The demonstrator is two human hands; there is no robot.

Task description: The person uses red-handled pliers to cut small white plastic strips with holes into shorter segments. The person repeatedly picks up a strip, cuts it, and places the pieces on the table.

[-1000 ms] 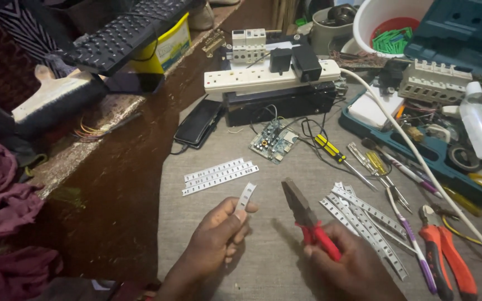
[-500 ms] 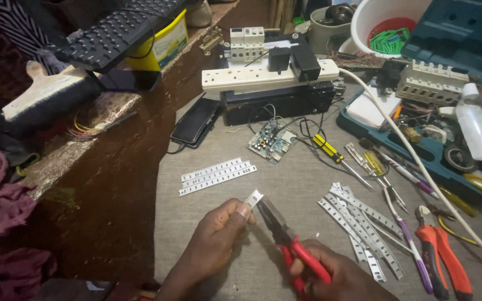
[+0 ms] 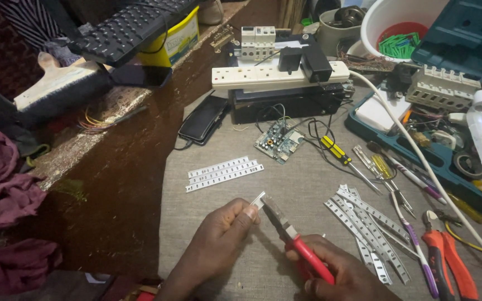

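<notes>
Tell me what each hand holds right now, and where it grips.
Left hand pinches one end of a small white strip. Right hand grips the pliers by their red handles.

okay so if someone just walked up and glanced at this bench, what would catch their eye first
Probably the red-handled pliers in the right hand, their tip meeting a small pale strip piece pinched by the left hand, low centre. Behind, a white power strip sits on a black box, with strip piles either side.

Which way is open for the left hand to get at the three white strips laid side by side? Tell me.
Probably straight ahead: the left hand sits just below the white strips, with only bare mat between, though it holds a small strip.
</notes>
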